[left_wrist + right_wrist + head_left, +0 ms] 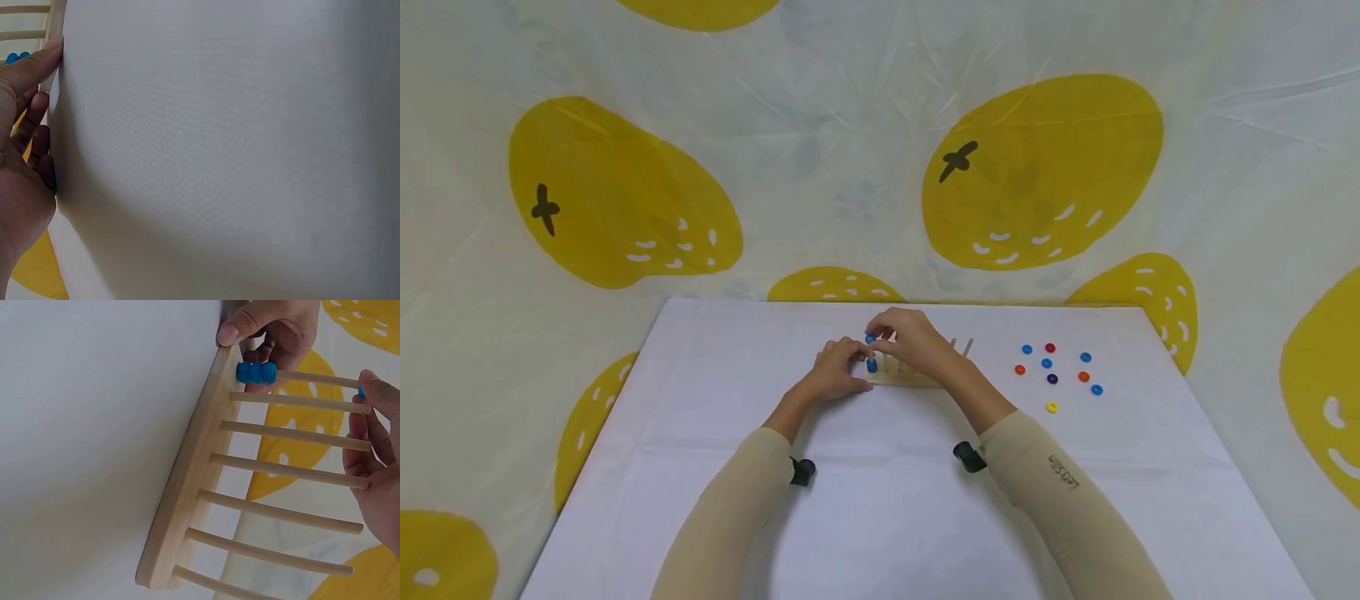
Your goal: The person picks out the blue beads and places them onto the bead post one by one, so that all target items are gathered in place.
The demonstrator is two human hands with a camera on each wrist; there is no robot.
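Note:
A wooden peg rack (194, 464) with a row of several upright pegs stands on the white table. My left hand (835, 368) grips the rack's left end, its thumb on the front of the base and fingers behind, as the right wrist view shows. Stacked blue beads (256, 372) sit at the bottom of the leftmost peg. At that peg's tip, my right hand (913, 340) pinches another blue bead (871, 338), mostly covered by the thumb in the right wrist view. The other pegs in sight are bare.
To the right of the rack lie several loose beads, among them a red bead (1050, 347), an orange bead (1019, 369), a purple bead (1052, 378), a yellow bead (1052, 407) and a blue bead (1097, 389). A fruit-patterned cloth (850, 167) hangs behind the table (880, 517).

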